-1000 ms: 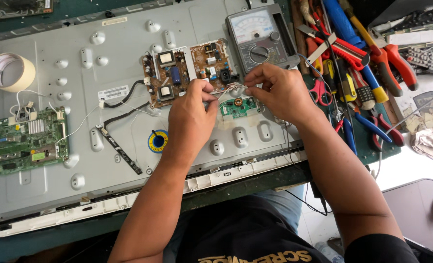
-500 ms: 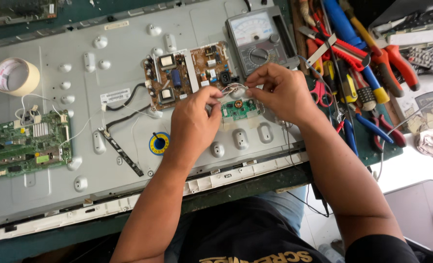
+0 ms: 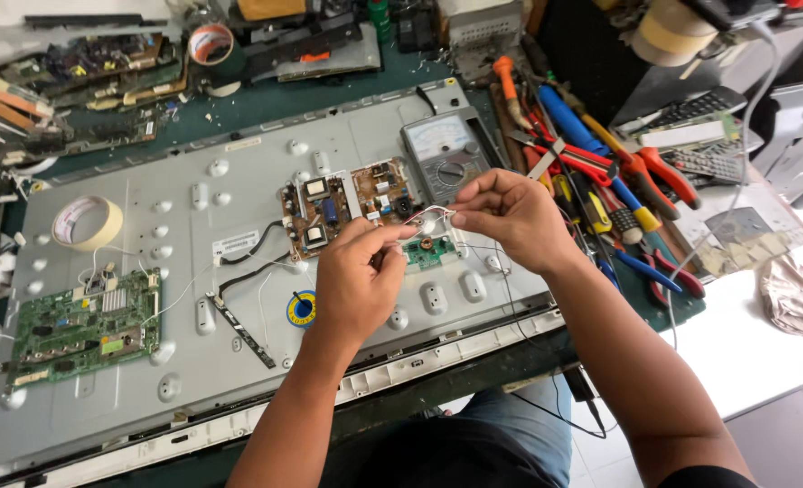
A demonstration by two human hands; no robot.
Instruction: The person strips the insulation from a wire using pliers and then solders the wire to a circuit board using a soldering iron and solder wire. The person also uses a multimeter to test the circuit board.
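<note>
Together, both forearms reach up from the bottom edge and meet over the large grey metal back panel [image 3: 148, 361] of a flat screen. The left hand [image 3: 356, 285] is curled knuckles-up, its fingertips pinched on one end of a thin white wire [image 3: 430, 211]. The right hand [image 3: 510, 217] bends at the wrist and pinches the other end, so the wire arches between them just above a small green circuit board [image 3: 430, 251]. How the wire joins that board is too fine to make out. Behind the hands lie a brown power board [image 3: 315, 215] and a grey analogue multimeter [image 3: 445, 155].
</note>
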